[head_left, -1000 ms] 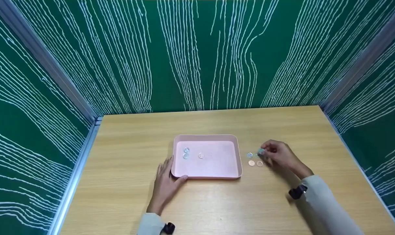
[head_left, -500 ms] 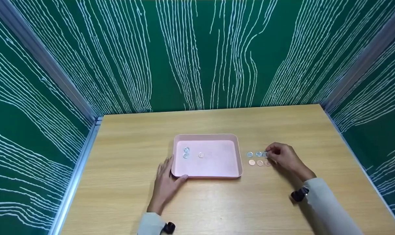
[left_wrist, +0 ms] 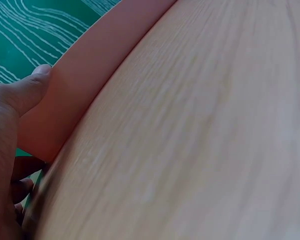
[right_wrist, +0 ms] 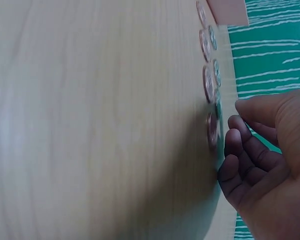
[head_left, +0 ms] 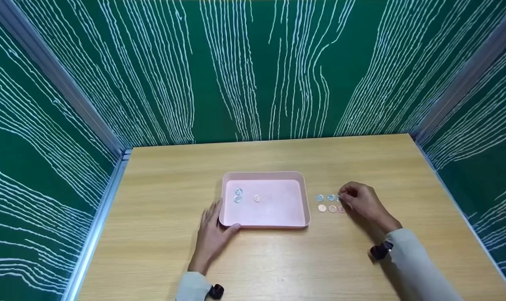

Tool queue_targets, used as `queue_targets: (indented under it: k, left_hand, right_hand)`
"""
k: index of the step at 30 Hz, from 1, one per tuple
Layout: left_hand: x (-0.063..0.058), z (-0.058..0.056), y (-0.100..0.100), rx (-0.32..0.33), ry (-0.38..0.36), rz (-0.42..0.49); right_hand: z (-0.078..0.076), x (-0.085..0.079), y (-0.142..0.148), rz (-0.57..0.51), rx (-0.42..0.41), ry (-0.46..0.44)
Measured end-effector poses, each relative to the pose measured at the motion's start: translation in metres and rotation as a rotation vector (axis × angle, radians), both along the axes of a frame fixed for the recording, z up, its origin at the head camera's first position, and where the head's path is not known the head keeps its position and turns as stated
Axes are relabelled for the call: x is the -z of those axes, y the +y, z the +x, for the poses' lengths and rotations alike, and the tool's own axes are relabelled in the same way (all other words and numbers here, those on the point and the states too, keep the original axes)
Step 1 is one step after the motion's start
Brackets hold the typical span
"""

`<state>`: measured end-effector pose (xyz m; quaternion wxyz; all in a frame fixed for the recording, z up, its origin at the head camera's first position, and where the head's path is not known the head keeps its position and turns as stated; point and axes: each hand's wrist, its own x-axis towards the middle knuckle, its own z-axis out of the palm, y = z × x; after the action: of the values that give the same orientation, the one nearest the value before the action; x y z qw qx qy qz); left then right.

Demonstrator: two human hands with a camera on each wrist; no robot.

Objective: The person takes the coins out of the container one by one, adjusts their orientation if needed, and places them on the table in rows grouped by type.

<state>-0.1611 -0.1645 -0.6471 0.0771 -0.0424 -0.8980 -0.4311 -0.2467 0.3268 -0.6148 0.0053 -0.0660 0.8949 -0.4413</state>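
A pink tray (head_left: 263,221) stands on the table with two silvery coins (head_left: 238,195) and one coppery coin (head_left: 257,198) inside. My left hand (head_left: 211,237) rests against its near left corner, thumb along the front wall and the other fingers spread at the left side. To the tray's right, coins lie in two rows, silvery ones (head_left: 319,197) behind and coppery ones (head_left: 322,208) in front. My right hand (head_left: 361,204), fingers bent, has thumb and index at the third silvery coin (right_wrist: 218,102); I cannot tell whether they pinch it.
The wooden table (head_left: 161,188) runs back to a green wall (head_left: 261,83) with white lines. Metal frame posts (head_left: 453,79) stand at both sides. Each wrist wears a black camera (head_left: 381,249).
My right hand brought a silvery coin down into the back row as its third, moving slightly right, then a little back left. The left hand stayed at the tray.
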Motion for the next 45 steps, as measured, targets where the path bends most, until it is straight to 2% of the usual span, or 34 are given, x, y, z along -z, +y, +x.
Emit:
queue_targets:
  k: [10,18,25,36,45]
  left_hand:
    - [-0.001,0.0,0.0,-0.006,-0.018,0.008]
    - [0.0,0.002,0.0,-0.008,-0.027,0.006]
    - [-0.001,0.0,-0.001,-0.008,-0.022,0.007]
    - [-0.001,0.001,0.0,-0.027,-0.055,0.0]
    - [-0.003,0.002,0.0,-0.025,-0.06,0.013]
  right_hand:
    - [0.005,-0.009,-0.022,-0.074,-0.045,-0.028]
    - [0.005,-0.014,-0.037,-0.109,-0.082,-0.014]
    - [0.006,-0.019,-0.049,-0.073,-0.1,-0.038]
    - [0.007,-0.024,-0.073,-0.078,-0.177,0.009]
    - [0.003,-0.032,-0.092,-0.02,-0.224,0.064]
